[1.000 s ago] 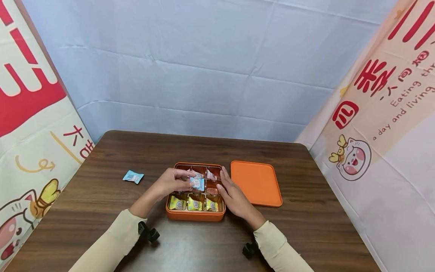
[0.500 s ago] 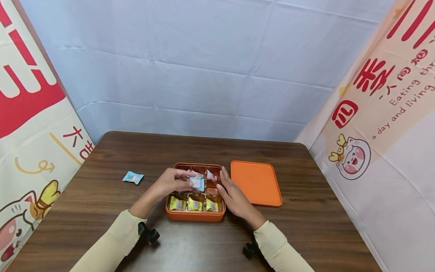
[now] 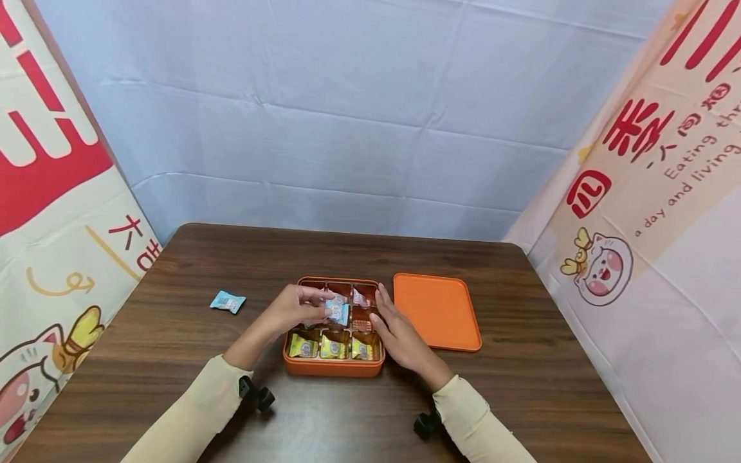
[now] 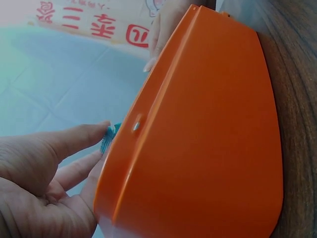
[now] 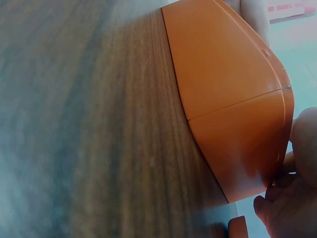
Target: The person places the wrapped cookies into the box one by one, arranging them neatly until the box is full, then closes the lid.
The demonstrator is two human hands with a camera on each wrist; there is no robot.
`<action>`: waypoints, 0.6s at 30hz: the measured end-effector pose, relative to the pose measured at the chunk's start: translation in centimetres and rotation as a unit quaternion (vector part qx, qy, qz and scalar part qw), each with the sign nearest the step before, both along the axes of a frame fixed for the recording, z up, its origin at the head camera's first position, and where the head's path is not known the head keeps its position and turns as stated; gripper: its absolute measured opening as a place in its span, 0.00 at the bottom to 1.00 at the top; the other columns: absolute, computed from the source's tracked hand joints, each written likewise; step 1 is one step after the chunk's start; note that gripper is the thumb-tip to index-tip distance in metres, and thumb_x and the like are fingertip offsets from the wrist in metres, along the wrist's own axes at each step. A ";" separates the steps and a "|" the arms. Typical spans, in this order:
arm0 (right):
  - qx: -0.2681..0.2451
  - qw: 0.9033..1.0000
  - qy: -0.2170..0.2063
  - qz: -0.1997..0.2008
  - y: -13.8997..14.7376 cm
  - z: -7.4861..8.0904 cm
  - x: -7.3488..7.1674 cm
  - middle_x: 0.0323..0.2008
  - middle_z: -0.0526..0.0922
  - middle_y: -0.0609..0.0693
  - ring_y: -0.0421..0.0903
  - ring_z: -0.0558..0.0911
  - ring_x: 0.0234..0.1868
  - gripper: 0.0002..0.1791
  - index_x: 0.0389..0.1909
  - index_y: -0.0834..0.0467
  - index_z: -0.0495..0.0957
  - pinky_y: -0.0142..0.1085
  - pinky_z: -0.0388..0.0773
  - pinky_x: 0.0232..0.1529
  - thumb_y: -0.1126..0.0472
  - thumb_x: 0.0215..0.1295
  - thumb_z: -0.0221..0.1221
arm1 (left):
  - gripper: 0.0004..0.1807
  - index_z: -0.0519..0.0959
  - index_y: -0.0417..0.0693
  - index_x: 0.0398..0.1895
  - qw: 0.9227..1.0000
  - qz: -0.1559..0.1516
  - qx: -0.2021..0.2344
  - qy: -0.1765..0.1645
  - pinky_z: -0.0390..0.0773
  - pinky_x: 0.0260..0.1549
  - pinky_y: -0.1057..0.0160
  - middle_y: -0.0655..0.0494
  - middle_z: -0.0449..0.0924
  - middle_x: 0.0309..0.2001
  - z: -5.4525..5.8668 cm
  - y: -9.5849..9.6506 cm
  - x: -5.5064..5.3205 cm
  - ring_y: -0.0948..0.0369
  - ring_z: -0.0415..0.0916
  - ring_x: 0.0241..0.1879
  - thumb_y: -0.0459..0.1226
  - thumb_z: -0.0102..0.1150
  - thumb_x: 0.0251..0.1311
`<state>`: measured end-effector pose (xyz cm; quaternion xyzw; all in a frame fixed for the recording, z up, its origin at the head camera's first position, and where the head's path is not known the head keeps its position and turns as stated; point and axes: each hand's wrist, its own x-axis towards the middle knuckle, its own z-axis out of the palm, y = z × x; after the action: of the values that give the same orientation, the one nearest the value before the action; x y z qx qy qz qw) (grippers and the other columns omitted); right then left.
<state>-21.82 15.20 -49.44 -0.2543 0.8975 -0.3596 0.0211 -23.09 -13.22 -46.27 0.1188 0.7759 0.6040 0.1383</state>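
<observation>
In the head view an orange box (image 3: 334, 368) with a divided clear insert sits mid-table. My left hand (image 3: 294, 306) reaches over its left side and pinches a blue-wrapped candy (image 3: 338, 312) between thumb and fingers, above the middle row. The left wrist view shows the candy's crimped end (image 4: 106, 140) at the fingertips, just over the rim. Along the right rim lies my right hand (image 3: 401, 334), fingers straight and touching the box. Yellow-wrapped candies (image 3: 332, 347) fill the front row; pink-wrapped ones (image 3: 360, 297) are in the back row, partly hidden by my left hand.
An orange lid (image 3: 437, 312) lies flat on the wooden table (image 3: 498, 411), right of the box. Another blue-wrapped candy (image 3: 228, 301) lies by itself to the left. Printed cloths hang at both sides, and a pale cloth (image 3: 324, 128) behind the table.
</observation>
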 end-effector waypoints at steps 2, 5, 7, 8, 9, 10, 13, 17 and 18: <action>0.000 1.000 0.001 0.001 0.0 0.0 0.0 0.81 0.36 0.42 0.49 0.49 0.79 0.36 0.80 0.60 0.47 0.53 0.52 0.76 0.43 0.83 0.40 | 0.21 0.83 0.42 0.59 1.000 0.001 -0.001 0.003 0.85 0.34 0.56 0.45 0.84 0.42 0.0 0.0 -0.1 0.51 0.85 0.36 0.39 0.70 0.64; -0.001 1.000 0.003 0.002 0.1 -0.1 0.0 0.81 0.36 0.43 0.50 0.49 0.79 0.36 0.80 0.61 0.47 0.53 0.53 0.76 0.44 0.83 0.40 | 0.22 0.82 0.40 0.59 1.000 -0.001 0.003 0.002 0.86 0.39 0.52 0.45 0.84 0.42 0.0 0.1 -0.2 0.51 0.87 0.39 0.38 0.69 0.64; -0.001 1.000 0.002 0.002 0.1 -0.1 -0.1 0.81 0.36 0.43 0.50 0.49 0.79 0.36 0.80 0.61 0.47 0.53 0.53 0.76 0.43 0.83 0.40 | 0.22 0.82 0.40 0.60 1.000 -0.004 0.006 0.000 0.86 0.41 0.51 0.44 0.84 0.42 0.0 0.1 -0.1 0.52 0.87 0.39 0.37 0.69 0.65; -0.001 1.000 0.003 0.002 0.1 -0.1 -0.1 0.81 0.36 0.43 0.50 0.49 0.79 0.36 0.80 0.61 0.47 0.53 0.53 0.76 0.43 0.83 0.40 | 0.21 0.82 0.40 0.60 1.000 -0.005 0.006 0.000 0.86 0.41 0.51 0.44 0.84 0.42 0.1 0.1 -0.1 0.52 0.87 0.39 0.37 0.68 0.65; -0.002 1.000 0.003 0.002 0.1 -0.1 -0.1 0.81 0.36 0.43 0.50 0.50 0.79 0.36 0.80 0.61 0.47 0.53 0.53 0.76 0.44 0.83 0.40 | 0.21 0.82 0.40 0.60 1.000 -0.006 0.007 -0.002 0.86 0.42 0.51 0.44 0.84 0.43 0.1 0.2 -0.1 0.53 0.87 0.39 0.37 0.68 0.65; -0.003 1.000 0.003 0.002 0.1 -0.1 -0.1 0.81 0.36 0.43 0.50 0.50 0.79 0.36 0.80 0.61 0.47 0.53 0.53 0.76 0.44 0.83 0.40 | 0.21 0.82 0.40 0.60 1.000 -0.007 0.008 -0.002 0.86 0.43 0.52 0.44 0.84 0.43 0.1 0.2 -0.1 0.53 0.87 0.39 0.36 0.68 0.65; -0.004 1.000 0.004 0.004 0.1 -0.1 -0.1 0.81 0.36 0.44 0.50 0.50 0.79 0.36 0.80 0.61 0.47 0.53 0.53 0.76 0.44 0.83 0.40 | 0.21 0.81 0.39 0.60 1.000 -0.010 0.011 0.000 0.86 0.43 0.52 0.44 0.84 0.43 0.2 0.1 -0.1 0.53 0.86 0.39 0.36 0.67 0.65; -0.002 1.000 0.004 0.004 0.1 -0.1 -0.1 0.81 0.36 0.43 0.49 0.49 0.79 0.36 0.80 0.61 0.47 0.53 0.52 0.76 0.44 0.83 0.40 | 0.21 0.81 0.38 0.60 1.000 -0.011 0.008 0.004 0.86 0.43 0.53 0.44 0.84 0.42 0.2 0.1 -0.1 0.53 0.86 0.39 0.35 0.67 0.65; -0.002 1.000 0.004 0.004 0.0 -0.1 -0.1 0.81 0.36 0.43 0.49 0.49 0.79 0.36 0.80 0.61 0.47 0.53 0.52 0.76 0.44 0.83 0.40 | 0.21 0.81 0.38 0.60 1.000 -0.011 0.008 0.003 0.86 0.43 0.53 0.44 0.84 0.42 0.3 0.1 -0.1 0.53 0.86 0.39 0.35 0.67 0.65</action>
<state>-21.95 15.24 -49.50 -0.2593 0.8959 -0.3601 0.0186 -23.17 -13.08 -46.01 0.1299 0.7699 0.6085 0.1419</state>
